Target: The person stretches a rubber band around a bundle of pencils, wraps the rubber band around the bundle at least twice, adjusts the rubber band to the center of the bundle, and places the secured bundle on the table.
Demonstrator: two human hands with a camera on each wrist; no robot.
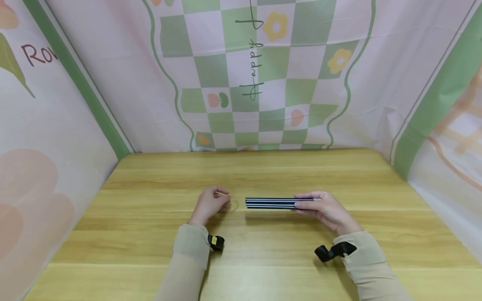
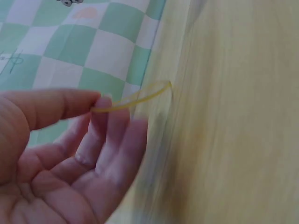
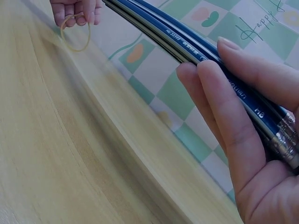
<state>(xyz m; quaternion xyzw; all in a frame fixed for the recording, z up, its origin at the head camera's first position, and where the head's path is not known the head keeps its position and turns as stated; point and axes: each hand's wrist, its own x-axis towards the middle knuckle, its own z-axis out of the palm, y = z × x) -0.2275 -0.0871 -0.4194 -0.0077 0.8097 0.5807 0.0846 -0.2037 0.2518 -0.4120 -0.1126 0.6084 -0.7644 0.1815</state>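
Note:
A bundle of blue striped pencils (image 1: 270, 203) lies level in my right hand (image 1: 326, 211), which grips it near the right end above the table. In the right wrist view the pencils (image 3: 194, 46) show "HB" lettering and silver ferrules (image 3: 286, 140) by the palm. My left hand (image 1: 211, 205) pinches a thin yellow rubber band (image 2: 135, 101) between thumb and fingertips. The band hangs as a loose loop, just left of the pencils' far ends and apart from them. In the right wrist view the left hand (image 3: 77, 10) holds this loop at the top left.
A wooden table (image 1: 263, 259) lies under both hands. Behind it hangs a green and white checked curtain (image 1: 244, 96), with printed cloth at both sides. Black camera mounts (image 1: 335, 251) are strapped to both wrists over beige sleeves (image 1: 184, 263).

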